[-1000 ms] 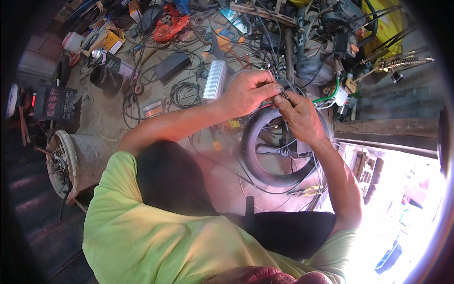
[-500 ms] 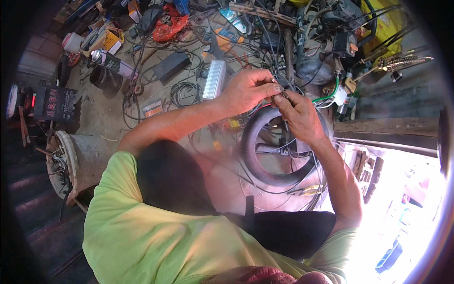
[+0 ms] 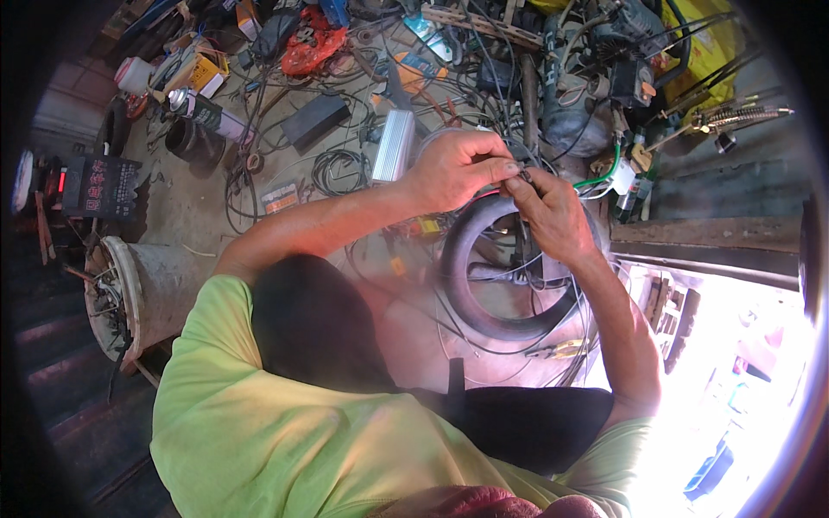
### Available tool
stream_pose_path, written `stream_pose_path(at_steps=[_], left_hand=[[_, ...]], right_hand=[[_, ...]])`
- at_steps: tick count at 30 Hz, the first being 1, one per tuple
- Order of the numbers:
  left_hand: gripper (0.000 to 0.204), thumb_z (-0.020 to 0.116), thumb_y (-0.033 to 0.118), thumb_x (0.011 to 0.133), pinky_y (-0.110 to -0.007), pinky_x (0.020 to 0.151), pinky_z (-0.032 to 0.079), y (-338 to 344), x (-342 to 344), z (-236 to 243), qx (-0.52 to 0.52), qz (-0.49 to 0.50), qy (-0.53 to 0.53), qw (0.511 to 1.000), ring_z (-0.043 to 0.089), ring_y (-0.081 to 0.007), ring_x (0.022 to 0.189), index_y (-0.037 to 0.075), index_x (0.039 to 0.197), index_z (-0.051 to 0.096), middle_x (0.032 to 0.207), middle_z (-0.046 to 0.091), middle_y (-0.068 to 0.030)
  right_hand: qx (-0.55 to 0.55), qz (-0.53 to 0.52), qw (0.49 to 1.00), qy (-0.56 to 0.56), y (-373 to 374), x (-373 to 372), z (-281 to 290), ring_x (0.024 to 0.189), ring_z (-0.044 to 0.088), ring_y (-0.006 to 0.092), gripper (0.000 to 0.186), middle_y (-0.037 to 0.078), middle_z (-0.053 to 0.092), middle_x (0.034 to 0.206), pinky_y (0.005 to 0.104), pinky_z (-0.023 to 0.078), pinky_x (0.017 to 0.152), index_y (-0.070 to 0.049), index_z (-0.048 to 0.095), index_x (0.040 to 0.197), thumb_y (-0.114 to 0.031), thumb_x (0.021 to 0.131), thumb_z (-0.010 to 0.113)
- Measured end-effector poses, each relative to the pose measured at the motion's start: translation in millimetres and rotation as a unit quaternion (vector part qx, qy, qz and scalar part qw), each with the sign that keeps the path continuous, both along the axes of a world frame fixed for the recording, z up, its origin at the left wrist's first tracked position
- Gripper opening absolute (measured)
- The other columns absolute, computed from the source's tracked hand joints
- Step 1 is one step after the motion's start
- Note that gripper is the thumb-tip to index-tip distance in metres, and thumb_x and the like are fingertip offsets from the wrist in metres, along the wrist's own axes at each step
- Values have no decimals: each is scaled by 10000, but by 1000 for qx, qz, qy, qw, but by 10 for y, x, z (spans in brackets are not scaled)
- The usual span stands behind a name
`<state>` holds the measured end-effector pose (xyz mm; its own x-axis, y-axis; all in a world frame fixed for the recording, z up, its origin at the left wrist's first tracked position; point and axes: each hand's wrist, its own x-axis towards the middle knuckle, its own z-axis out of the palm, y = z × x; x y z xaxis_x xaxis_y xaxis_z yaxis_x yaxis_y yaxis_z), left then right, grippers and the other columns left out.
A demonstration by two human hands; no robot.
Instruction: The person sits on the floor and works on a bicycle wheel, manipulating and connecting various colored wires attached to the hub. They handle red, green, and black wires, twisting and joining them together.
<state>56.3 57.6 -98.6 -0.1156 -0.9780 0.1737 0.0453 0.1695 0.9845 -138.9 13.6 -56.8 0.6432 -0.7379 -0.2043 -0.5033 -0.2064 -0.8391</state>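
My left hand (image 3: 458,171) and my right hand (image 3: 553,211) meet fingertip to fingertip above a black tyre (image 3: 462,298). The right thumb and fingers pinch a small dark piece, which looks like the end of a wire (image 3: 525,176). Against it the left thumb and forefinger are pressed together; whatever lies between them is hidden. Dark cables (image 3: 521,237) hang below the right hand into the ring of the tyre. Just left of my left hand lies a silver finned metal box (image 3: 393,147).
Pliers with yellow handles (image 3: 566,349) lie by the tyre. A black block (image 3: 315,121), a spray can (image 3: 211,116) and coiled cable (image 3: 337,173) cover the floor ahead. A pale bucket (image 3: 168,289) lies tipped at left. Machinery with a green wire (image 3: 604,175) stands at right.
Both hands stay pinched together in nearly the same place. The left fingers have shifted slightly right and lie closer against the right fingertips.
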Motion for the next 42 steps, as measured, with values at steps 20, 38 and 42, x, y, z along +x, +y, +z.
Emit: stream_pose_path(at_steps=[20, 38, 42], left_hand=[[330, 560, 267, 1009, -320, 959, 453, -317, 504, -30, 18, 68, 27, 997, 599, -157, 1059, 22, 1214, 644, 1124, 678, -76], [230, 555, 203, 1015, -258, 707, 475, -277, 330, -123, 140, -119, -28, 983, 637, -105, 754, 24, 1102, 671, 808, 678, -27], [218, 562, 168, 1006, -231, 618, 455, -250, 460, 2, 119, -114, -87, 983, 613, -81, 709, 12, 1111, 673, 824, 674, -19]], right_hand=[[39, -64, 996, -42, -238, -176, 172, 685, 502, 58, 283, -18, 586, 721, 254, 423, 634, -17, 669, 917, -299, 937, 659], [-100, -201, 966, -125, -543, -671, 244, 717, 603, 99, 388, 50, 668, 826, 240, 484, 658, 42, 653, 999, -327, 1039, 541], [-75, -224, 967, -96, -573, -980, 237, 642, 530, 64, 381, 12, 615, 763, 218, 446, 598, 24, 670, 1021, -338, 1033, 550]])
